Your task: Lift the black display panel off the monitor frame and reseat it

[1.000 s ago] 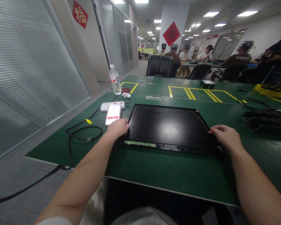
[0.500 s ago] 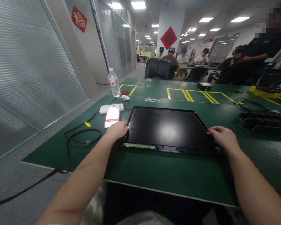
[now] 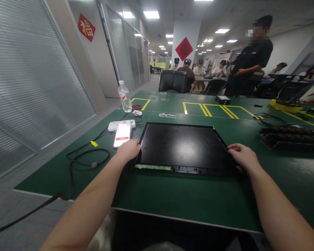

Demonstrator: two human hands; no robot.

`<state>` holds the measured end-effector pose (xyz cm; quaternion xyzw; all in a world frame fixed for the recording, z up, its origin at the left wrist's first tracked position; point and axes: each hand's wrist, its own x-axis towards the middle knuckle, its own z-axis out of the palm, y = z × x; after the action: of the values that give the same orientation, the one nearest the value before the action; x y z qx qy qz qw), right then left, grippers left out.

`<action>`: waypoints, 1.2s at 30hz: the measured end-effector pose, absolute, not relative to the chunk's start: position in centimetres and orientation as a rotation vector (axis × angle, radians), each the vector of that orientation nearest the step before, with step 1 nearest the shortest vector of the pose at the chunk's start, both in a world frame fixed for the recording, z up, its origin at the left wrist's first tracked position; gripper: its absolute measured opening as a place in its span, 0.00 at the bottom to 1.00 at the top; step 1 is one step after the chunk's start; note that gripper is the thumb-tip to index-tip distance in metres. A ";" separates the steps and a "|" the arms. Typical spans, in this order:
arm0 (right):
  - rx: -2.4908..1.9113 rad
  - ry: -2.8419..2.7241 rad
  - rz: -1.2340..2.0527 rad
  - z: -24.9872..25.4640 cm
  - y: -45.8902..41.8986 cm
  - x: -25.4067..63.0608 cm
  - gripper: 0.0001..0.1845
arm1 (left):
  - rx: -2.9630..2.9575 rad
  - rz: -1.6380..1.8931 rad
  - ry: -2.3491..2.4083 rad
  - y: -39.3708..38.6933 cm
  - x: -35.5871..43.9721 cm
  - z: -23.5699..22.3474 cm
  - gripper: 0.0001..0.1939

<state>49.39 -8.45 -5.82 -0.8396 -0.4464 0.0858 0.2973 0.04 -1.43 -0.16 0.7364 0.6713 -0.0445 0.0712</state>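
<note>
A black flat display panel (image 3: 180, 144) lies face up on the green table (image 3: 183, 195), with a green circuit strip (image 3: 153, 167) along its near left edge. My left hand (image 3: 129, 150) grips the panel's left edge, its fingertips partly hidden at the rim. At the right edge, my right hand (image 3: 242, 157) has thumb and fingers closed on the frame. Just beyond my left hand lies a lit smartphone (image 3: 122, 135), its top against a white elongated object (image 3: 112, 126).
A water bottle (image 3: 125, 97), red-handled scissors (image 3: 136, 107), a clear cup (image 3: 163, 96) and a thin pale tool (image 3: 167, 115) stand or lie farther back. A black cable (image 3: 77, 158) loops at left. Dark equipment (image 3: 290, 137) sits at right. A person (image 3: 252, 57) stands beyond the table.
The camera view has shifted slightly. Both hands stay on the panel's edges, which has hardly moved on the table. The standing person at right appears farther left and more fully in view.
</note>
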 end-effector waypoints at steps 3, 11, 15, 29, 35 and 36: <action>-2.256 -1.220 0.277 -6.2 -8.3 49.6 0.09 | 2.236 -0.106 2.011 -1.4 -0.1 -0.1 0.20; -2.291 -1.243 0.274 -6.5 -8.0 49.4 0.14 | 2.185 0.123 2.012 -0.8 -0.8 -0.5 0.15; -2.297 -1.241 0.305 -6.5 -8.0 49.5 0.15 | 2.090 0.355 1.984 -0.4 -1.0 -0.9 0.16; -2.291 -1.228 0.304 -6.7 -8.1 49.8 0.13 | 1.359 1.155 1.662 -0.8 -0.3 -0.7 0.14; -2.273 -1.233 0.294 -7.1 -8.0 50.2 0.14 | 1.109 1.282 1.494 -1.1 0.3 -0.3 0.15; -2.275 -1.233 0.294 -7.2 -8.0 50.2 0.14 | 1.080 1.290 1.483 -1.1 0.4 -0.3 0.16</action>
<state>50.19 -7.96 -7.17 -0.8422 -0.4566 0.1087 0.2655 0.36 -1.12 -0.29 0.4339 0.5954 0.5180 0.4345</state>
